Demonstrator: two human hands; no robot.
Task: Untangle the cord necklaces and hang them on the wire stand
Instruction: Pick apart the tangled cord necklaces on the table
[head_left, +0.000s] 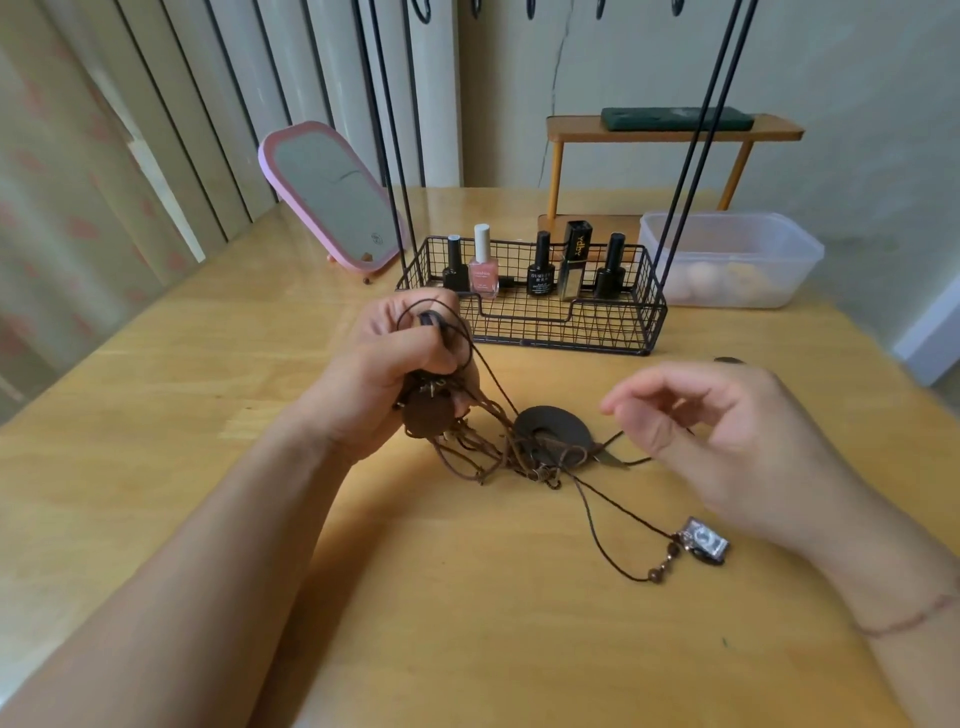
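A tangle of brown cord necklaces (493, 447) lies on the wooden table (208, 415) in front of me. My left hand (395, 369) grips a bunch of the cords, with a round brown pendant (428, 413) hanging at its palm. A dark ring-shaped pendant (556, 428) rests in the tangle. One thin cord runs to a small silver camera charm (704, 540) with beads. My right hand (711, 441) hovers over the cords to the right, fingers loosely curled, holding nothing that I can see. The black wire stand (535, 306) stands behind, its uprights rising out of view.
The stand's basket holds several nail polish bottles (483, 265). A pink-framed mirror (332, 197) leans at the back left. A clear plastic tub (737, 254) sits at the back right, before a small wooden shelf (670, 130).
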